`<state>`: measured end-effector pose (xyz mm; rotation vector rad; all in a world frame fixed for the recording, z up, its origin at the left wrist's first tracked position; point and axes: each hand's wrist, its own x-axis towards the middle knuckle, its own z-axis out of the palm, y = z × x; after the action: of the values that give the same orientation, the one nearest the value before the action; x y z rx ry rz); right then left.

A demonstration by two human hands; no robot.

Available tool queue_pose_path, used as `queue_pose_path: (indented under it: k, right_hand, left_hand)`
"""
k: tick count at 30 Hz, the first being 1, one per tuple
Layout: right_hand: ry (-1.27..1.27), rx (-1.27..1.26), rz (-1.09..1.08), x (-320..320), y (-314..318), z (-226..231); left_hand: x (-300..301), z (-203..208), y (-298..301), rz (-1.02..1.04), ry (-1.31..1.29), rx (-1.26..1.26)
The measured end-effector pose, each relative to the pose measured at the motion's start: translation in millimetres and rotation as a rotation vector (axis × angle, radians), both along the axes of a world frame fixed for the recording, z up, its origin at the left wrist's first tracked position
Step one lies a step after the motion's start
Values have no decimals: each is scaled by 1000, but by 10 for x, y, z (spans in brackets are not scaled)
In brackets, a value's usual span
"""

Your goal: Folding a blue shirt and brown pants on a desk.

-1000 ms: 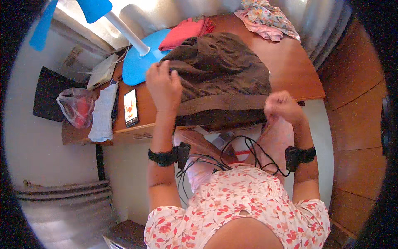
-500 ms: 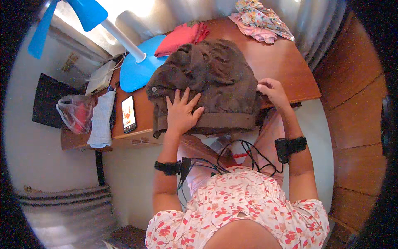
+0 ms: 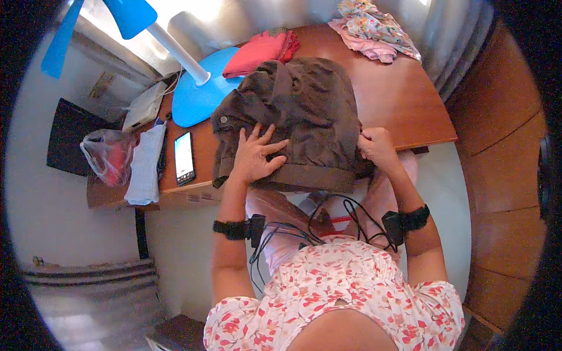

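A dark brown jacket (image 3: 319,111) lies bunched at the front edge of the wooden table, its wide hem band toward me and a round metal snap on its left part. My left hand (image 3: 259,155) rests flat on the jacket's lower left, fingers spread, palm down. At the right edge of the jacket, my right hand (image 3: 377,147) has its fingers closed on the cloth just above the hem band. Its fingertips are partly hidden against the fabric.
Left of the jacket, a phone (image 3: 184,159) lies near a folded white cloth (image 3: 143,167) and a plastic bag (image 3: 109,158). Behind stand a blue fan base (image 3: 202,93) and folded red cloth (image 3: 260,52). Floral cloth (image 3: 377,29) lies at the far right. Black cables (image 3: 293,231) cross my lap.
My right hand has moved slightly down and left, closing on the jacket's right edge, which has drawn in a little. My left hand stays spread on the cloth. The phone's screen has turned mostly white.
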<state>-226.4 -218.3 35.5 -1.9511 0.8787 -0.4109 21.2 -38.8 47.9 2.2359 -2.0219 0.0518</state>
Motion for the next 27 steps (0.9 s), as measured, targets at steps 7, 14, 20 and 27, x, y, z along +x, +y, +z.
queue_pose_path:
  k: [7,14,20,27]
  right_hand:
    - [-545,714,-147,12,164,106]
    - [-792,960,-238,55,195,64]
    - [-1057,1131,-304,-154,42,102]
    - [-1461,912,-44,-548,72,208]
  left_hand:
    - [-61,17,-154,-92,99,38]
    - [-106,6,-336,-183,140,6]
    - [-239,-26,-338,-224,173,-34]
    - [-535,-23,-701,-452,199,31]
